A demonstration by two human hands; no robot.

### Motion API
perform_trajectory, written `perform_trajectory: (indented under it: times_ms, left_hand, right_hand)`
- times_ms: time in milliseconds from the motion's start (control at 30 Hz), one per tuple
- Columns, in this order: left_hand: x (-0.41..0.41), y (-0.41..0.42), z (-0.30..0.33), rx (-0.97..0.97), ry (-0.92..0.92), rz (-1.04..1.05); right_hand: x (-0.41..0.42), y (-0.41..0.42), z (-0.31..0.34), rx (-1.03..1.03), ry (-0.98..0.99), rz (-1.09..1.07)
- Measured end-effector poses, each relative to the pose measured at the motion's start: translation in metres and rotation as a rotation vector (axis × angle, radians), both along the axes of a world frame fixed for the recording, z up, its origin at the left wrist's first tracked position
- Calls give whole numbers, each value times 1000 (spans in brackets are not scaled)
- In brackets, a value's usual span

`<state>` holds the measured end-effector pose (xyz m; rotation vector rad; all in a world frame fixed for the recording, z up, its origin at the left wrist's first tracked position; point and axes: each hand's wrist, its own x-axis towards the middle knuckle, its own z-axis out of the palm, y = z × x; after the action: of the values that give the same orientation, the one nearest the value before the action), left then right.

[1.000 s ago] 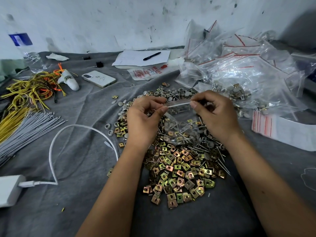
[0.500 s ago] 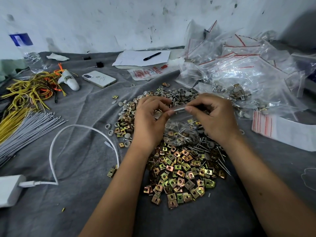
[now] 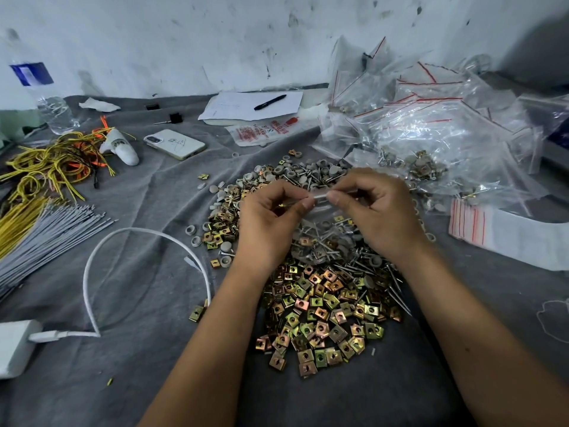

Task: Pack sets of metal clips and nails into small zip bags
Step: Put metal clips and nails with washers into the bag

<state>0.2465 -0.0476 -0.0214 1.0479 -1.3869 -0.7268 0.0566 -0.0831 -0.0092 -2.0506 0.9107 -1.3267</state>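
A small clear zip bag (image 3: pixel 320 229) with nails and clips inside hangs over the parts heap. My left hand (image 3: pixel 268 220) pinches its top strip from the left, and my right hand (image 3: pixel 375 211) pinches the same strip from the right, thumbs nearly meeting. Below lies a pile of square brass-coloured metal clips (image 3: pixel 320 312). Nails (image 3: pixel 391 278) spread along the pile's right side, and grey round caps (image 3: pixel 311 172) lie behind the hands.
Filled clear zip bags (image 3: pixel 431 131) are heaped at the back right. A stack of unused red-striped bags (image 3: pixel 492 229) lies at right. A phone (image 3: pixel 174 143), paper with pen (image 3: pixel 252 104), yellow wires (image 3: pixel 46 167), grey ties (image 3: pixel 46 235), a white charger and cable (image 3: pixel 92 266) sit left.
Both hands have moved closer together along the bag's top strip, and the gap between the thumbs has shrunk. The bag hangs in about the same place.
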Motion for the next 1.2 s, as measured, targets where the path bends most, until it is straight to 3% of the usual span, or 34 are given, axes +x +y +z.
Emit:
perform_trajectory:
  times_ms: [467, 933, 1200]
  left_hand:
    - [-3, -1, 0, 140, 427, 40]
    - [-10, 2, -2, 3, 146, -19]
    - [-12, 1, -3, 56, 149, -52]
  right_hand:
    - [0, 0, 0, 16, -71, -44]
    - [6, 2, -1, 83, -43, -11]
    - [9, 7, -1, 113, -20, 7]
